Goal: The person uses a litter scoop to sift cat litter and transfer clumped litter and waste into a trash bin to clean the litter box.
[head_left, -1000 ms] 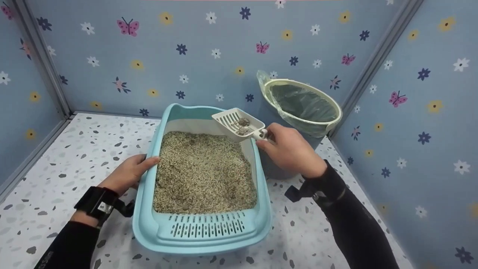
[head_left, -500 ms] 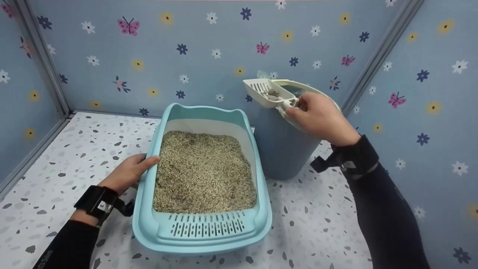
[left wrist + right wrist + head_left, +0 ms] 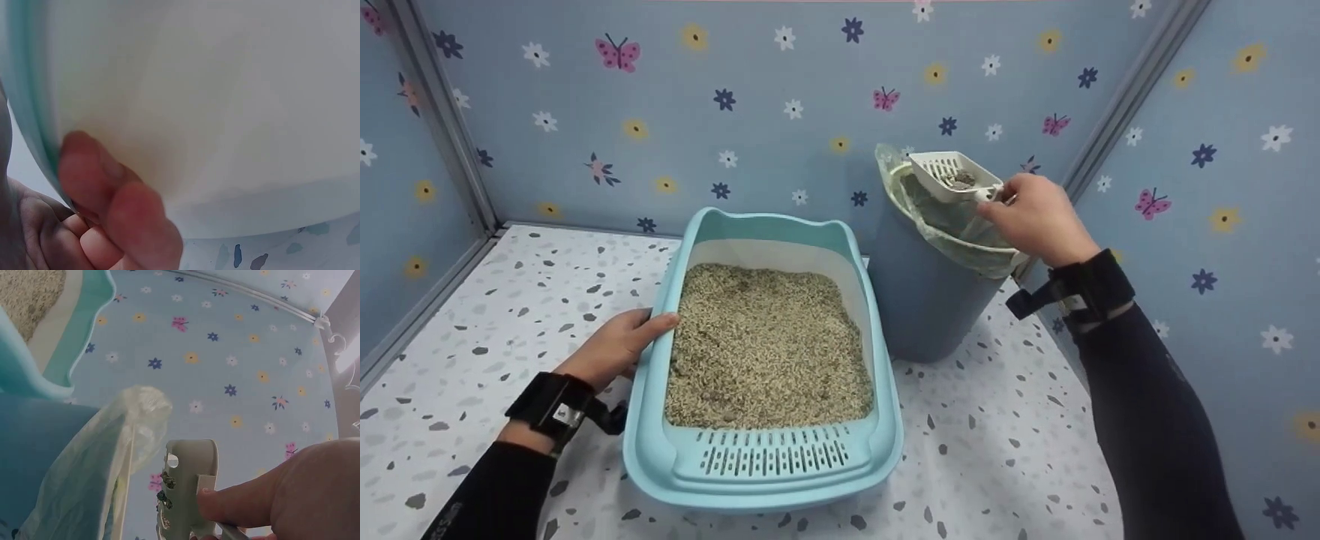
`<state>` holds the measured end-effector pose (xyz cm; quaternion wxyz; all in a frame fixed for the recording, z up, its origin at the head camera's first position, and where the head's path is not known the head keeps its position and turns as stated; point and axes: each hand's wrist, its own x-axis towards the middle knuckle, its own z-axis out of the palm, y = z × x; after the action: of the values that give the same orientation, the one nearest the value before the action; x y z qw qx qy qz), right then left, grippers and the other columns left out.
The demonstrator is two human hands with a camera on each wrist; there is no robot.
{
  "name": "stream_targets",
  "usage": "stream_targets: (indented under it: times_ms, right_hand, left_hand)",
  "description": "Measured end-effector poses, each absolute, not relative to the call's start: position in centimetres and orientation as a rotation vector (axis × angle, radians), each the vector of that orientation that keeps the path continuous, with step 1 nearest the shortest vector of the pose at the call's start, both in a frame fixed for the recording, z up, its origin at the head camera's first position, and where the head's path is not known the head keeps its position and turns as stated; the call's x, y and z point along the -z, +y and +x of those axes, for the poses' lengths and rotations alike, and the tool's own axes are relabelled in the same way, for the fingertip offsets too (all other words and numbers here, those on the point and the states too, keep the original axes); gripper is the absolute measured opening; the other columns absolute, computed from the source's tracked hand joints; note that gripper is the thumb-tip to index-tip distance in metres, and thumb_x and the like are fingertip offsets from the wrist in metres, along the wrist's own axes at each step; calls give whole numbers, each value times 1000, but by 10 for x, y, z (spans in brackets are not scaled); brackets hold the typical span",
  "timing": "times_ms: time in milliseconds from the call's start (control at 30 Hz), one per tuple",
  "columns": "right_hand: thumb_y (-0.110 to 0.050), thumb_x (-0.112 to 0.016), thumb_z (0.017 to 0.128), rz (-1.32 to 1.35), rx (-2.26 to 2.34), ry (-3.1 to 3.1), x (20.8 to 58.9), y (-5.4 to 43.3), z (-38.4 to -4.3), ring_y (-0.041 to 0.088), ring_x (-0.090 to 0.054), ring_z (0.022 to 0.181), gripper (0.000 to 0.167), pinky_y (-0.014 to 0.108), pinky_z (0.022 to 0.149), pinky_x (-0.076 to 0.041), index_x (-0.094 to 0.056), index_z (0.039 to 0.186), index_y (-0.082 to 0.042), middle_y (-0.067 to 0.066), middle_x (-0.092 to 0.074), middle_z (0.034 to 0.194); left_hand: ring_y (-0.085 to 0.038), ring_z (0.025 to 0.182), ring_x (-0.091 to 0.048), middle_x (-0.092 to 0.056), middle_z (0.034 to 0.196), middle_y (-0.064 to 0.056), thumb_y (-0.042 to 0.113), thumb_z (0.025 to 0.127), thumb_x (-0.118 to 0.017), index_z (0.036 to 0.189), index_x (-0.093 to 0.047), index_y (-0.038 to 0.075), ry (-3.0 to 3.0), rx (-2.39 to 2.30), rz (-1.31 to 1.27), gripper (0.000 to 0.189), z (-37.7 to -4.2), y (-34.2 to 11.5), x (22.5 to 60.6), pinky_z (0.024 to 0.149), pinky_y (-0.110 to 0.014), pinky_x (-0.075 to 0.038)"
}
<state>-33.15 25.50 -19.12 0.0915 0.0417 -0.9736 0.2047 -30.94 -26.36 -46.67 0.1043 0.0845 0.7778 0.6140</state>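
Note:
A blue litter box (image 3: 765, 491) filled with pellet litter (image 3: 769, 345) stands on the speckled surface. My left hand (image 3: 615, 345) grips its left rim, thumb over the top; in the left wrist view the curled fingers (image 3: 140, 219) touch the pale outer wall. My right hand (image 3: 1039, 217) holds a white slotted litter scoop (image 3: 956, 171) by its handle, over the mouth of the grey bin (image 3: 937, 300). Greyish-brown clumps (image 3: 960, 180) lie in the scoop. The right wrist view shows the thumb pressed on the scoop (image 3: 191, 495), beside the bin's liner.
A translucent bag (image 3: 975, 259) lines the bin and folds over its cream rim. The bin stands right of the litter box, near the corner. Flower-patterned walls (image 3: 780, 165) enclose the back and both sides. The speckled surface (image 3: 982, 450) extends in front.
My right hand has carried the scoop with its clumps from above the litter box, rightward and up, to over the bin. The left hand keeps its grip on the rim.

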Motion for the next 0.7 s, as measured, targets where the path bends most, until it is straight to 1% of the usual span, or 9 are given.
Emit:
stream_targets:
  times_ms: [133,200,300,367,467,533,600,700]
  right_hand:
    - [-32,-72,108,96,-559,-2881,198,260,-341,27,-56,85,32,39,69,-47,-69,111,-1,11,-61,99]
    - [-33,-73,107,89,-528,-2886,201,263,-343,29,-57,88,33,42,72,-49,-70,112,-1,12,-63,101]
    - [-32,-75,105,86,-499,-2905,203,266,-347,33,-62,97,34,48,83,-54,-72,117,0,17,-70,113]
    - [-31,-75,103,78,-493,-2920,204,267,-349,35,-64,103,35,52,88,-56,-72,120,0,19,-72,121]
    - [-27,-76,102,61,-486,-2937,205,267,-351,35,-64,102,33,50,85,-57,-73,121,-1,19,-71,121]
    - [-25,-76,101,53,-463,-2939,206,268,-352,34,-63,98,30,47,80,-55,-72,119,-1,17,-70,115]
    - [-22,-76,99,58,-441,-2931,208,269,-352,34,-62,95,28,46,78,-54,-72,117,-1,17,-69,111]
    - [-19,-78,97,87,-392,-2901,210,270,-352,37,-64,96,27,51,80,-57,-73,116,0,19,-71,112]
  left_hand:
    - [-29,91,-77,-67,112,-20,50,116,-55,143,-48,-13,2294,-1809,254,68,-309,-264,466,77,-49,-72]
    - [-29,92,-77,-67,112,-20,50,117,-55,143,-48,-12,2293,-1807,255,68,-309,-264,466,77,-50,-72]
    - [-29,91,-77,-67,112,-20,50,117,-55,143,-48,-12,2287,-1815,249,68,-309,-263,466,76,-50,-72]
    - [-28,91,-77,-66,111,-19,51,116,-55,144,-47,-12,2286,-1816,243,69,-309,-263,466,76,-50,-72]
    - [-27,90,-78,-66,111,-19,50,116,-55,144,-46,-13,2284,-1817,240,70,-310,-263,466,76,-50,-72]
    - [-27,90,-78,-66,111,-19,50,117,-54,145,-46,-13,2283,-1816,243,69,-310,-263,466,76,-50,-72]
    - [-27,90,-77,-66,111,-18,48,117,-54,145,-46,-13,2283,-1816,243,68,-310,-262,467,77,-49,-72]
    - [-28,90,-77,-67,112,-19,48,117,-54,145,-45,-13,2276,-1820,244,68,-310,-262,467,77,-50,-72]
